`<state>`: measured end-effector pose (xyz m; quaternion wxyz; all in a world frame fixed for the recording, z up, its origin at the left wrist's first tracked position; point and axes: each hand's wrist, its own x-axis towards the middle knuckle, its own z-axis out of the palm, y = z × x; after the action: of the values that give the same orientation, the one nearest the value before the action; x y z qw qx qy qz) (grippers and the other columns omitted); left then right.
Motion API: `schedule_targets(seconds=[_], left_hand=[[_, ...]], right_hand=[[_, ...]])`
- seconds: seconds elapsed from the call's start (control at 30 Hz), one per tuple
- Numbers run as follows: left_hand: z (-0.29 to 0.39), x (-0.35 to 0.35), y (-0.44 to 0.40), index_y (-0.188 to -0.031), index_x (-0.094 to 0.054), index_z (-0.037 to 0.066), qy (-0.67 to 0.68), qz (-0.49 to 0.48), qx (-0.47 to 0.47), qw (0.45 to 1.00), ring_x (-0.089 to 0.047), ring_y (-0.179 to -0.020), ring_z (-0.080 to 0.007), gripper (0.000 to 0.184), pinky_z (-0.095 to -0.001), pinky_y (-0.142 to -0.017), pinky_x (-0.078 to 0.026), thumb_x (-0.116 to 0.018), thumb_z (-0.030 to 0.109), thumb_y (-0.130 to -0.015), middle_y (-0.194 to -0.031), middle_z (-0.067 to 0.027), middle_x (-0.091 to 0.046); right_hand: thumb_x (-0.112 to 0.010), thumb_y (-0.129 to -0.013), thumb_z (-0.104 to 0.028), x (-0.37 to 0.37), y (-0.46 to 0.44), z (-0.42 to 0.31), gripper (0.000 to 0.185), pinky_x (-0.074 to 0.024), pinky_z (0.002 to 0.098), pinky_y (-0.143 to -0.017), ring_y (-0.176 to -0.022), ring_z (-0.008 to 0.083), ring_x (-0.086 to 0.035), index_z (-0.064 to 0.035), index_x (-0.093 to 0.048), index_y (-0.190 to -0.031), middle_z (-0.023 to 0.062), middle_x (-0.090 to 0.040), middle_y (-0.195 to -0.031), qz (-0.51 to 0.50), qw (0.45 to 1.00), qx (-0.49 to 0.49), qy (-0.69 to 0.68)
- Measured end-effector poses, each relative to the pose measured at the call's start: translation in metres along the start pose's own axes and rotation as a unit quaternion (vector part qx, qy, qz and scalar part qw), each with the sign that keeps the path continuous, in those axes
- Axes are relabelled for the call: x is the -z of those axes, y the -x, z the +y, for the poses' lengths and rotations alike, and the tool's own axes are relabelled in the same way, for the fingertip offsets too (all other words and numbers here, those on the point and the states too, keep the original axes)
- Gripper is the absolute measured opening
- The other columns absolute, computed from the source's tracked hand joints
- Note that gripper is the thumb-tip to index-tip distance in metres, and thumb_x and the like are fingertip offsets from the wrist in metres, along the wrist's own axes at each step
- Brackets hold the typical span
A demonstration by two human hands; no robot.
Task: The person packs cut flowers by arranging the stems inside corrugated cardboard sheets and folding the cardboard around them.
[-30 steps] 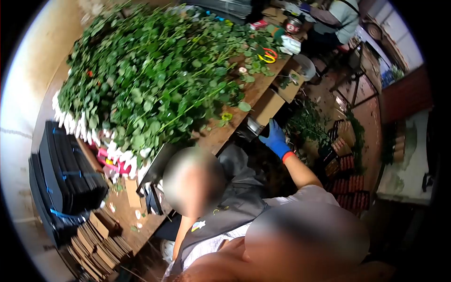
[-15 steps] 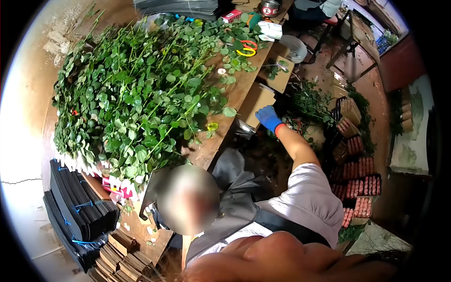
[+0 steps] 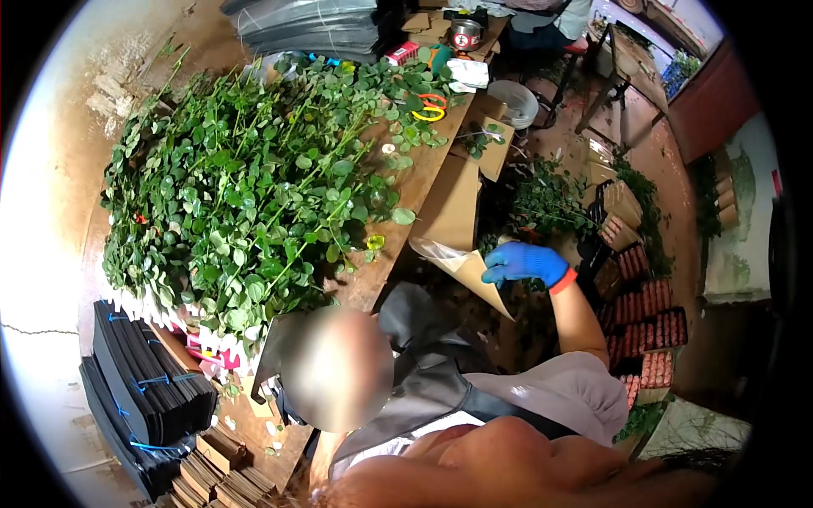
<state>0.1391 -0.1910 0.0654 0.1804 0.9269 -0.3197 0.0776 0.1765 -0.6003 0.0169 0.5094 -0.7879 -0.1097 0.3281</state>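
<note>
My right hand (image 3: 527, 264), in a blue glove with a red cuff, is closed on the edge of a brown paper and clear film sleeve (image 3: 468, 278). The sleeve is tilted beside the table edge, its clear film towards the table. Just behind it stands brown cardboard (image 3: 449, 207) along the table's side. A large heap of green leafy stems (image 3: 229, 186) covers much of the wooden table (image 3: 360, 284), with white wrapped ends at its near left. My left hand does not show; a blurred round patch hides the area in front of my body.
Orange-and-yellow scissors (image 3: 430, 107) lie near the table's far edge. Stacks of black sheets (image 3: 148, 372) and brown cardboard pieces (image 3: 220, 474) sit at the left. Wrapped pink bundles (image 3: 644, 309) and cut greenery (image 3: 546, 199) are on the floor at right. A clear bucket (image 3: 514, 103) stands farther off.
My right hand has drawn back from the cardboard beside the table, towards me and to the right. It now has the paper and film sleeve in it. The view has shifted slightly.
</note>
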Motion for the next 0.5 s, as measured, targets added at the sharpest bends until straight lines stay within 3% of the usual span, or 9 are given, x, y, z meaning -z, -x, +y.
schedule_targets(seconds=[0.03, 0.07, 0.1, 0.2, 0.27, 0.33, 0.4, 0.47, 0.5], left_hand=[[0.011, -0.001, -0.018, -0.134, -0.056, 0.001, 0.017, 0.001, -0.048, 0.999, -0.065, -0.108, -0.0301, 0.064, -0.0438, -0.088, -0.053, -0.075, 0.041, -0.089, -0.113, -0.0159, -0.069], [0.03, 0.019, -0.038, -0.147, -0.042, -0.003, 0.108, -0.152, -0.009, 0.982, -0.041, -0.143, -0.037, 0.099, -0.0498, -0.114, -0.036, -0.087, 0.041, -0.072, -0.148, -0.024, -0.049], [0.038, 0.012, -0.04, -0.152, -0.034, -0.002, 0.178, -0.135, -0.041, 0.974, -0.032, -0.148, -0.0398, 0.111, -0.0492, -0.118, -0.032, -0.091, 0.039, -0.066, -0.158, -0.0253, -0.033], [0.054, -0.015, -0.053, -0.156, -0.023, -0.003, 0.308, -0.098, -0.143, 0.935, -0.026, -0.149, -0.0444, 0.119, -0.0514, -0.121, -0.026, -0.091, 0.037, -0.067, -0.159, -0.0305, -0.026], [0.063, -0.02, -0.057, -0.157, -0.019, -0.002, 0.331, -0.052, -0.174, 0.926, -0.024, -0.15, -0.0448, 0.118, -0.0507, -0.122, -0.025, -0.09, 0.031, -0.069, -0.16, -0.0312, -0.021], [0.073, -0.009, -0.06, -0.155, -0.029, -0.001, 0.384, -0.007, -0.112, 0.917, -0.04, -0.143, -0.0396, 0.089, -0.0444, -0.118, -0.034, -0.075, 0.022, -0.083, -0.154, -0.026, -0.04], [0.066, -0.005, -0.064, -0.142, -0.05, -0.002, 0.447, 0.034, -0.024, 0.894, -0.059, -0.127, -0.036, 0.054, -0.0403, -0.107, -0.046, -0.065, 0.012, -0.092, -0.137, -0.0212, -0.059], [0.052, -0.008, -0.069, -0.125, -0.063, -0.003, 0.418, 0.028, 0.08, 0.904, -0.068, -0.107, -0.0305, 0.031, -0.0355, -0.09, -0.053, -0.055, 0.001, -0.096, -0.12, -0.0211, -0.067], [0.051, -0.005, -0.069, -0.128, -0.062, -0.002, 0.453, -0.003, 0.07, 0.889, -0.067, -0.11, -0.029, 0.033, -0.0352, -0.094, -0.052, -0.054, -0.002, -0.095, -0.122, -0.0201, -0.067]], right_hand=[[-0.073, -0.091, -0.029, 0.004, 0.016, -0.024, 0.028, -0.0502, 0.0303, -0.063, -0.065, 0.0118, -0.062, -0.0015, -0.071, -0.087, 0.0042, -0.066, -0.073, 0.014, 1.0, 0.001, -0.016], [-0.074, -0.091, -0.027, 0.007, 0.029, -0.045, 0.026, -0.0498, 0.0294, -0.063, -0.065, 0.0108, -0.061, -0.0009, -0.071, -0.087, 0.0029, -0.066, -0.073, 0.027, 0.999, 0.004, -0.032], [-0.075, -0.091, -0.025, 0.008, 0.039, -0.06, 0.025, -0.0494, 0.0285, -0.063, -0.065, 0.0097, -0.06, -0.0003, -0.071, -0.088, 0.0015, -0.065, -0.074, 0.039, 0.998, 0.007, -0.047], [-0.076, -0.091, -0.024, 0.002, 0.064, -0.076, 0.024, -0.0489, 0.027, -0.066, -0.07, 0.0085, -0.059, -0.0007, -0.072, -0.09, -0.0008, -0.066, -0.078, 0.099, 0.973, 0.033, -0.207], [-0.072, -0.095, -0.02, -0.02, 0.051, -0.085, 0.018, -0.0536, 0.0283, -0.082, -0.087, 0.0121, -0.067, -0.0021, -0.073, -0.098, 0.0045, -0.073, -0.097, 0.253, 0.864, 0.258, -0.351], [-0.067, -0.099, -0.025, -0.033, 0.043, -0.117, 0.026, -0.0546, 0.0326, -0.089, -0.095, 0.0166, -0.07, -0.0008, -0.071, -0.105, 0.0094, -0.073, -0.106, 0.372, 0.777, 0.298, -0.412], [-0.066, -0.099, -0.035, -0.037, 0.053, -0.159, 0.038, -0.0538, 0.0354, -0.093, -0.101, 0.0184, -0.069, -0.0008, -0.068, -0.115, 0.0108, -0.072, -0.11, 0.235, 0.85, 0.28, -0.38], [-0.061, -0.095, -0.058, -0.039, 0.062, -0.19, 0.065, -0.0525, 0.0397, -0.097, -0.107, 0.0254, -0.068, -0.0033, -0.062, -0.13, 0.0124, -0.071, -0.116, 0.131, 0.923, 0.356, -0.06], [-0.066, -0.091, -0.058, -0.04, 0.063, -0.208, 0.066, -0.0515, 0.0423, -0.098, -0.111, 0.0295, -0.066, -0.0045, -0.062, -0.131, 0.0136, -0.068, -0.122, 0.184, 0.873, 0.429, 0.141]])
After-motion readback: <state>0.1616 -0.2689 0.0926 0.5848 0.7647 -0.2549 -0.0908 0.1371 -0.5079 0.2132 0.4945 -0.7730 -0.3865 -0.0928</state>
